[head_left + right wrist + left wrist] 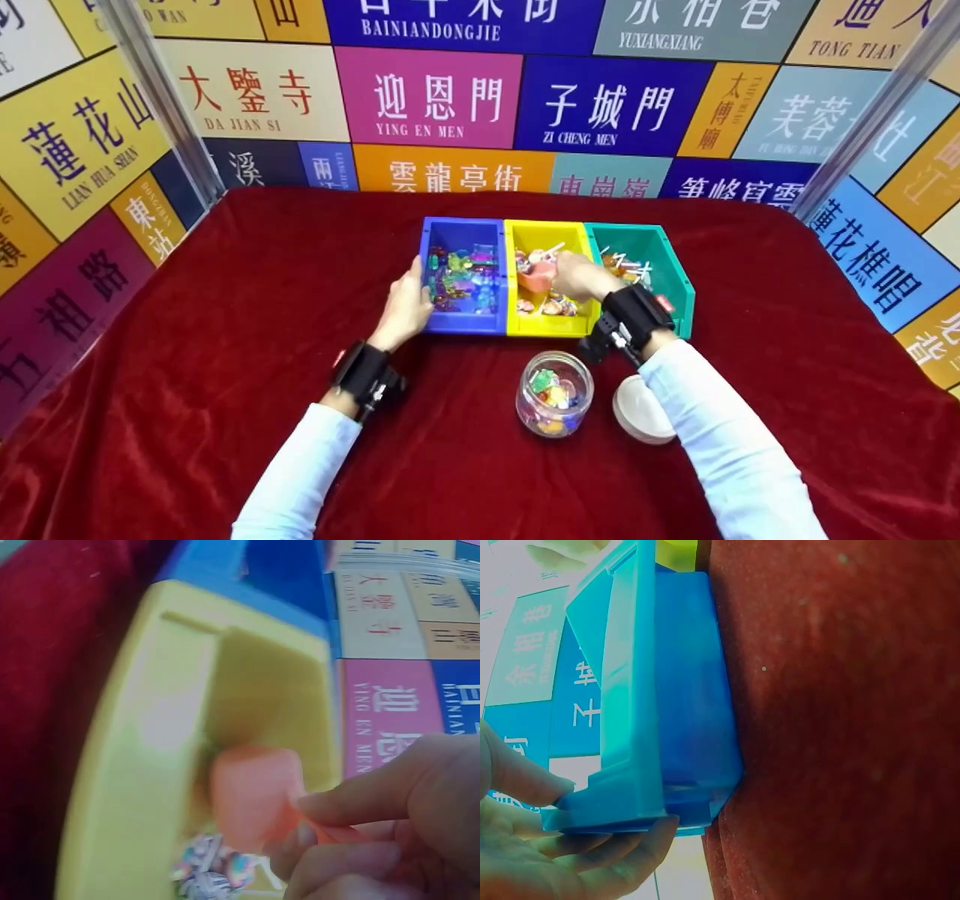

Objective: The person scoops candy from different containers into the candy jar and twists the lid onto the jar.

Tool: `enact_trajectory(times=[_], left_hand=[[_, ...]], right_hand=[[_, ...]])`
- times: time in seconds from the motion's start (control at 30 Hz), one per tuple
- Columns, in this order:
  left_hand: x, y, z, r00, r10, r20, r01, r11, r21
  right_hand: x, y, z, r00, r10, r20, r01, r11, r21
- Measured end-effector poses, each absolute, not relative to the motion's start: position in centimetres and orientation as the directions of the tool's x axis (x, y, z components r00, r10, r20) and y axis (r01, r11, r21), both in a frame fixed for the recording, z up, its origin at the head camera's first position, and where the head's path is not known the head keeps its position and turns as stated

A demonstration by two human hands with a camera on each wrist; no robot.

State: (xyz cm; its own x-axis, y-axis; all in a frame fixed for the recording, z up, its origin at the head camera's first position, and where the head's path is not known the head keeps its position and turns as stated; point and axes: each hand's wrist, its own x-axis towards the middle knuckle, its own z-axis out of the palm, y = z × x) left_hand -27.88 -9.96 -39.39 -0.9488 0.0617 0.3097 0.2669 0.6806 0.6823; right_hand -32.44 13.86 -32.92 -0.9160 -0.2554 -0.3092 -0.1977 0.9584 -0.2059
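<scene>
Pink scoop [537, 276] — down in the yellow bin [534, 324] among wrapped candies [553, 305], handle pinched by right hand [577, 274]. Probably light, stiff plastic, a bit slick; best held at the handle. Left hand [405, 306] gripping blue bin [463, 322] at its corner — steadying.

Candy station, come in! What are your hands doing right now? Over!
Left hand gripping the blue bin. Right hand holding the pink scoop in the yellow bin. Open jar in front, nothing blocking.
</scene>
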Motion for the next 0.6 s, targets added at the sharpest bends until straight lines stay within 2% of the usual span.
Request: enact_trajectory(times=[0.1, 0.23, 0.3, 0.4, 0.47, 0.57, 0.6], left_hand=[[-27.9, -10.1, -39.3, -0.944, 0.064, 0.323, 0.277, 0.683, 0.676], [-27.9, -10.1, -39.3, -0.944, 0.067, 0.324, 0.281, 0.675, 0.682], [-27.9, -10.2, -39.2, -0.943, 0.065, 0.327, 0.282, 0.678, 0.679], [-27.9, -10.2, -39.2, -0.943, 0.062, 0.326, 0.279, 0.681, 0.677], [-27.8, -10.2, -39.2, -0.945, 0.063, 0.32, 0.275, 0.681, 0.679], [-27.9, -10.1, -39.3, -0.945, 0.069, 0.32, 0.28, 0.677, 0.681], [-27.9, -10.1, -39.3, -0.945, 0.07, 0.319, 0.28, 0.677, 0.681]], right_hand=[[-35.1, 14.6, -35.8, -0.911, -0.278, -0.305, -0.237, 0.957, -0.167], [-40.8, 17.7, -42.5, -0.899, -0.417, -0.132, -0.408, 0.909, -0.09], [-42.6, 18.5, -44.2, -0.899, -0.424, -0.106, -0.418, 0.905, -0.078], [-41.4, 18.0, -43.0, -0.903, -0.415, -0.111, -0.403, 0.907, -0.121], [-38.7, 16.5, -40.2, -0.919, -0.346, -0.19, -0.321, 0.935, -0.149], [-35.1, 14.7, -36.7, -0.93, -0.308, -0.201, -0.282, 0.948, -0.147], [-33.8, 14.0, -35.2, -0.932, -0.269, -0.242, -0.242, 0.961, -0.135]])
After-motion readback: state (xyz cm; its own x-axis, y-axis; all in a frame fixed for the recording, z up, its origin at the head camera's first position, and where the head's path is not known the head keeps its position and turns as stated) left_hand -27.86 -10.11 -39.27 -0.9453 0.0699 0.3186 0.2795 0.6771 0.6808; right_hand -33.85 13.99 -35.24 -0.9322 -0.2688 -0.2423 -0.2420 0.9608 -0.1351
